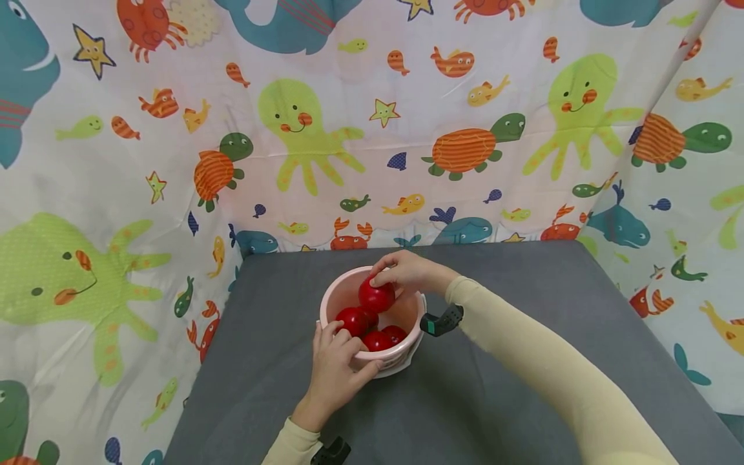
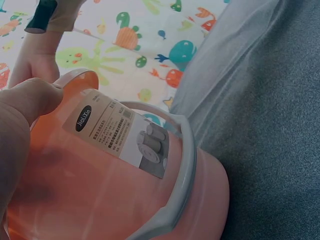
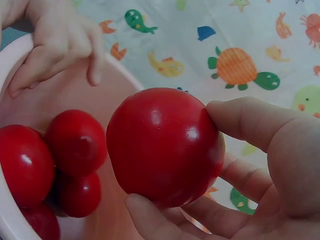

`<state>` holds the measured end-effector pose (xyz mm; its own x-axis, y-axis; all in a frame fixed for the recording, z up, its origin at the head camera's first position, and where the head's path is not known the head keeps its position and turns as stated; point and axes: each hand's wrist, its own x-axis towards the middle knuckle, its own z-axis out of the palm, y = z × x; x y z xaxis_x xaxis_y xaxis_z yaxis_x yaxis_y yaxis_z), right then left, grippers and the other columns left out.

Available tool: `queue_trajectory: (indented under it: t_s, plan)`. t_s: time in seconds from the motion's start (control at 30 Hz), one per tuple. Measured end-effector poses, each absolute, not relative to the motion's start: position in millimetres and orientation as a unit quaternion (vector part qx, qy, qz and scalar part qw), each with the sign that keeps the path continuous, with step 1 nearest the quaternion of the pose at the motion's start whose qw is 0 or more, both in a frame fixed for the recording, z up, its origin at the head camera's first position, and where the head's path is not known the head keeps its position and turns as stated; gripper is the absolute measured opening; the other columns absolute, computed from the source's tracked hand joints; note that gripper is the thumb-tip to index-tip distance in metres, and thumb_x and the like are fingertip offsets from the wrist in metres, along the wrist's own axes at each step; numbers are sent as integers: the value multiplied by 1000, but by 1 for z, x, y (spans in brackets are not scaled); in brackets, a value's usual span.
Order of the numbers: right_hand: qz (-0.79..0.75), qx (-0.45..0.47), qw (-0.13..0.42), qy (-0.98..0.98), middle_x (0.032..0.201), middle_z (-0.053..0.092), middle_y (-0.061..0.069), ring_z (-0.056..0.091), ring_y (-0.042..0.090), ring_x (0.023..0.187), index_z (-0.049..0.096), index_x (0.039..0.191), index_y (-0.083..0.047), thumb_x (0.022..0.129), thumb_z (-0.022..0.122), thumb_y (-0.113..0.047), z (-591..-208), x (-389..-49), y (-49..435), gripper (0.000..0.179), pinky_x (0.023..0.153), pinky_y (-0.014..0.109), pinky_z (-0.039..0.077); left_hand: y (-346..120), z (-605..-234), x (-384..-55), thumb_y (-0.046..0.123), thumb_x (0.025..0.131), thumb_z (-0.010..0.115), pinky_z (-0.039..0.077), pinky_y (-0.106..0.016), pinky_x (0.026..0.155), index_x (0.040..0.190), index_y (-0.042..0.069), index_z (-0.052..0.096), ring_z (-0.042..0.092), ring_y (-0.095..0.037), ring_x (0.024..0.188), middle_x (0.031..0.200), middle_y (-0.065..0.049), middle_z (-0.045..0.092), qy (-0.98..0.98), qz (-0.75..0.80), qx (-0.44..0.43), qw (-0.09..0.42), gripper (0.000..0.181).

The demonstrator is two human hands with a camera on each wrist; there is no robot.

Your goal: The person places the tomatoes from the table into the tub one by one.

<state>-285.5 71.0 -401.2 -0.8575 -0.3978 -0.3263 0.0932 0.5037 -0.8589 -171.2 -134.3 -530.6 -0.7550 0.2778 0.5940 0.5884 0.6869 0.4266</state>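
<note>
A pink bucket [image 1: 335, 290] with a pale rim stands on the grey-covered table. Several glossy red round fruits [image 3: 76, 143] lie in it; their exact kind I cannot tell. My right hand [image 1: 409, 272] grips another red round fruit [image 3: 165, 147] between thumb and fingertips, over the far side of the bucket's opening. On the near left side, my left hand [image 1: 337, 368] holds the rim, fingers curled over into the bucket and thumb along the outside. In the left wrist view, the bucket's label [image 2: 117, 132] and lowered grey handle [image 2: 187, 160] show.
Grey cloth [image 1: 500, 400] covers the table around the bucket. A white curtain [image 1: 349, 161] printed with sea animals hangs behind and along both sides. Each sleeved wrist carries a dark strap device, the right one [image 1: 442, 320] close to the bucket's right rim.
</note>
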Motion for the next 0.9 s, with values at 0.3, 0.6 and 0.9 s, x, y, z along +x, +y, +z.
queue_trajectory:
  t_s: [0.3,0.6,0.9]
  plan:
    - [-464,-94,248,845,122,68,14,66,29,104,67,120,-9,88,74,-21,-429,-290,60,35,84,41,64,-136,-529,-174,38,71,88,26,-83,108,81,20,71,57,-33,118,89,-1,70,-883,-312,-246,250,26]
    - [-441,-100,248,857,119,68,12,64,28,103,67,116,-9,87,76,-19,-440,-287,53,32,81,41,64,-137,-529,-176,39,72,87,26,-84,108,80,21,69,57,-35,118,90,-2,70,-881,-308,-250,257,27]
    - [-438,-93,238,861,120,68,11,63,28,105,66,123,-6,88,73,-16,-438,-284,52,37,86,42,63,-138,-530,-177,39,73,87,26,-84,107,79,21,68,57,-35,118,88,-1,69,-880,-310,-251,259,27]
